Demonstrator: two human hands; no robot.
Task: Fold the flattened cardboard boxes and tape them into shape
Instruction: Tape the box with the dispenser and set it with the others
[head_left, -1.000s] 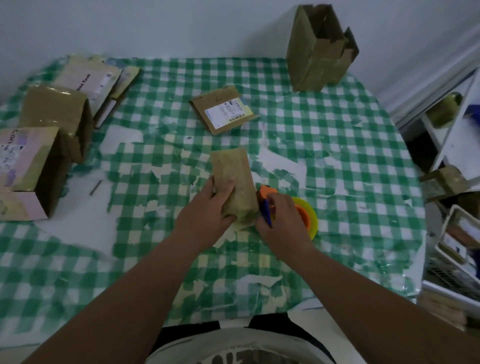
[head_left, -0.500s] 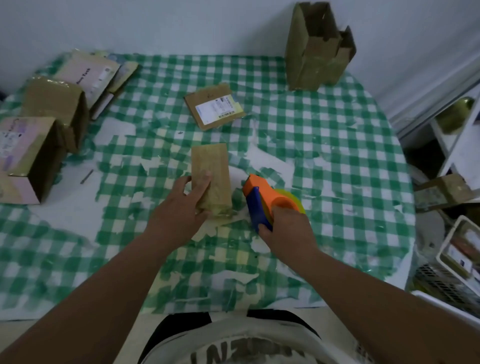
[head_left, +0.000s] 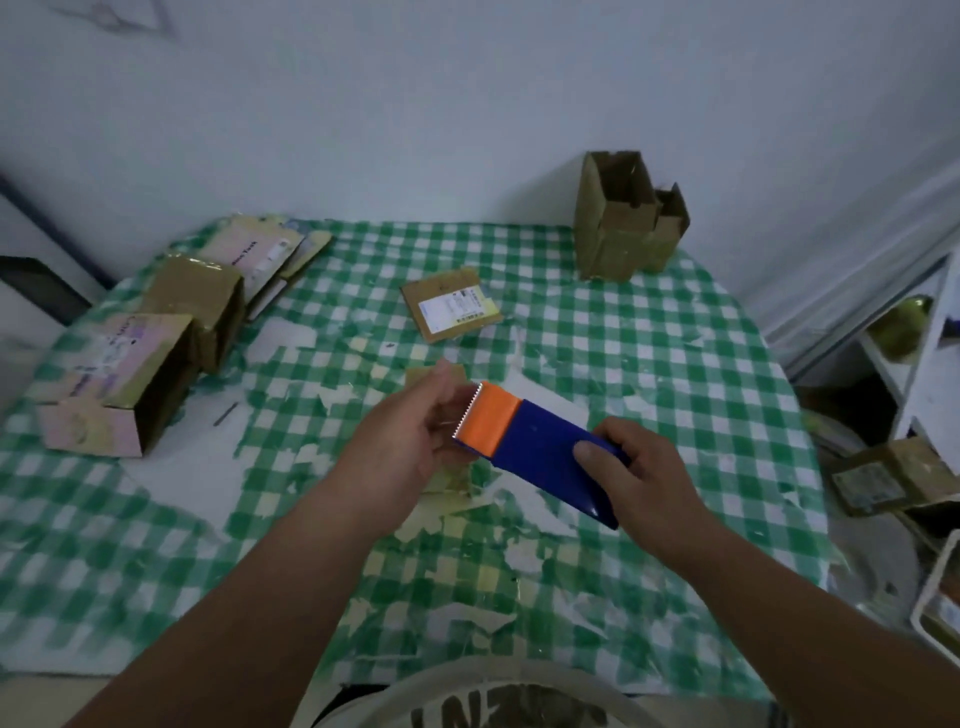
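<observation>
Gripping tape dispenser (head_left: 540, 447), right hand (head_left: 641, 475) raised.

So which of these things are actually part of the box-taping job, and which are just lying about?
In use:
tape dispenser, gripped by the right hand
left hand at its toothed end
small box beneath the hands

Lying about:
labelled flat box
upright boxes
boxes at left
</observation>
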